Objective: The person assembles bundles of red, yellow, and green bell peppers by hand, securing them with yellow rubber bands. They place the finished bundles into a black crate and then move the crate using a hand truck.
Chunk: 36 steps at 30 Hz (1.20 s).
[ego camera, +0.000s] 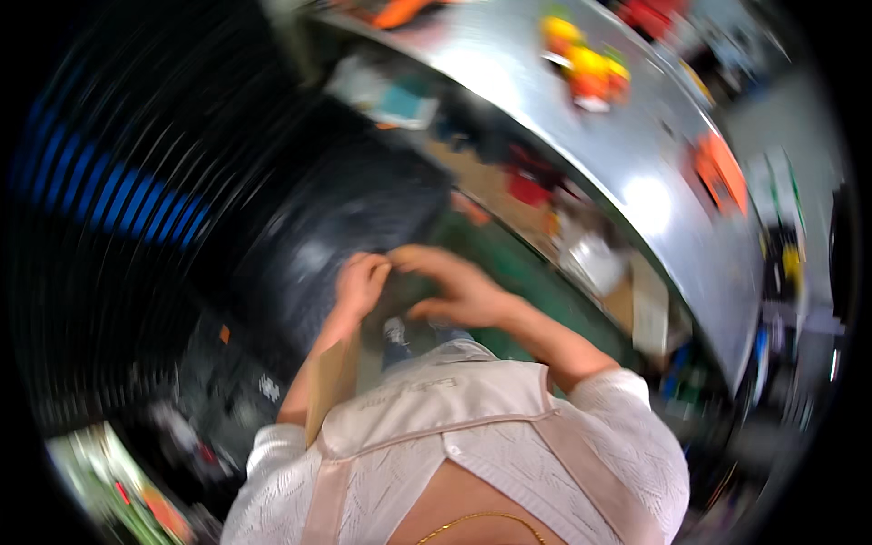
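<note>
My left hand [362,283] is held in front of my apron [439,402] with its fingers curled in. Blur hides whether anything is pinched in it. Beside it, my right hand [455,285] has thumb and fingers spread, and its fingertips reach close to the left hand's fingers. I see nothing in the right hand. A flat tan piece, perhaps cardboard [332,383], stands between my left forearm and the apron. Past my hands is a dark, shiny surface [306,252], too blurred to name.
A metal worktable [613,157] curves along the right. On it sit several yellow-orange items [587,71] and an orange object [721,172]. Its lower shelf [494,184] holds mixed goods, including a clear plastic package [594,262]. Green floor [504,272] lies below. Blue-lit black ribbing [112,187] rises at left.
</note>
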Motion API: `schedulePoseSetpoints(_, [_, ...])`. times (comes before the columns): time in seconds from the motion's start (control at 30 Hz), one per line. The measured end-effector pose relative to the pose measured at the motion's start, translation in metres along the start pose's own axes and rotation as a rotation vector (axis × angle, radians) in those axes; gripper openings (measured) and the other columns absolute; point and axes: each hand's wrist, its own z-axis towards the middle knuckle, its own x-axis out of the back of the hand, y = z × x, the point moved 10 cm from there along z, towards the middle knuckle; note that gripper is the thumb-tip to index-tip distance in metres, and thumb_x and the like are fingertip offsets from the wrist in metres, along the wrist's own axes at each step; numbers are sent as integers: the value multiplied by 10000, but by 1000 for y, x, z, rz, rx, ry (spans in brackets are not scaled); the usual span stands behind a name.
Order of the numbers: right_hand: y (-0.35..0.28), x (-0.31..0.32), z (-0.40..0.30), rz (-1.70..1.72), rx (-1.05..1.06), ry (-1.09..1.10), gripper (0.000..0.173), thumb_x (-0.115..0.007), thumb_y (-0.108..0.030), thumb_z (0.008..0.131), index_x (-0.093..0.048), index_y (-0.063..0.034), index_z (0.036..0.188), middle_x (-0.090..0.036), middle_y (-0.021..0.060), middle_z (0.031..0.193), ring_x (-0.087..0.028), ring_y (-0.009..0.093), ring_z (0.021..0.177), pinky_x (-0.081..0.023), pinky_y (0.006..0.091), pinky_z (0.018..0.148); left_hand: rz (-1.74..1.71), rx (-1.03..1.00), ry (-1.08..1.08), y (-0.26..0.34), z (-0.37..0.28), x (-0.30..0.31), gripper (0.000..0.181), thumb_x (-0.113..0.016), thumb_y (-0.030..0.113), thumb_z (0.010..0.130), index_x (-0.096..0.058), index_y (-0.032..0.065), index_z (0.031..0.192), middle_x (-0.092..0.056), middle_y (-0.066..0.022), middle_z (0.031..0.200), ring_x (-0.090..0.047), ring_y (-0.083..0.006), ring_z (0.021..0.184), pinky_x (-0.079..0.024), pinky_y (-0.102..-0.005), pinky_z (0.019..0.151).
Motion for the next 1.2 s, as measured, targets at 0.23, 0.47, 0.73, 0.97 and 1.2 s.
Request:
schedulePoseSetpoints(0.23, [-70, -73, -12, 369, -88, -119, 897, -839, -185, 685, -347, -32, 1420, -630, 180, 1125, -622, 277, 1036, -475, 337, 883, 10, -534, -117, 133, -19, -85, 170, -664, 96, 816, -657, 33, 973, -558, -164, 1204, -487, -353, 1128, -376, -427, 985])
schedulePoseSetpoints(0.47, [-59, -80, -118, 660, -222, 55, 385, -740, -69, 798, -588, 57, 1129, -677, 115, 1015, -630, 173, 952, -495, 303, 822, -161, -417, -578, 134, -59, -181, 103, -621, 5, 835, -640, -16, 934, -620, -147, 946, -613, -249, 860, -495, -334, 770])
schedulePoseSetpoints(0.73, [-118, -46, -352, 451, -235, 654, 290, -684, -135, 827, -654, 33, 1062, -709, 120, 947, -646, 161, 841, -499, 317, 762, -32, -815, -1051, 289, -205, -345, 136, -642, 61, 853, -645, -12, 967, -642, -146, 940, -636, -256, 826, -500, -324, 747])
schedulePoseSetpoints(0.97, [-162, -48, -658, 207, -681, 1325, 255, -655, -130, 856, -669, -16, 1084, -708, 70, 967, -618, 109, 874, -491, 289, 803, 325, -967, -1516, 286, -300, -446, 247, -649, 187, 866, -665, -9, 1015, -686, -157, 980, -666, -229, 897, -512, -338, 805])
schedulePoseSetpoints(1.2, [-223, -160, -882, 194, -1032, 2030, 258, -669, -191, 877, -666, -29, 1078, -699, 27, 916, -604, 91, 844, -498, 298, 778, 638, 37, -1435, 182, -231, -501, 221, -641, 214, 862, -657, 21, 971, -658, -120, 893, -633, -250, 776, -511, -353, 717])
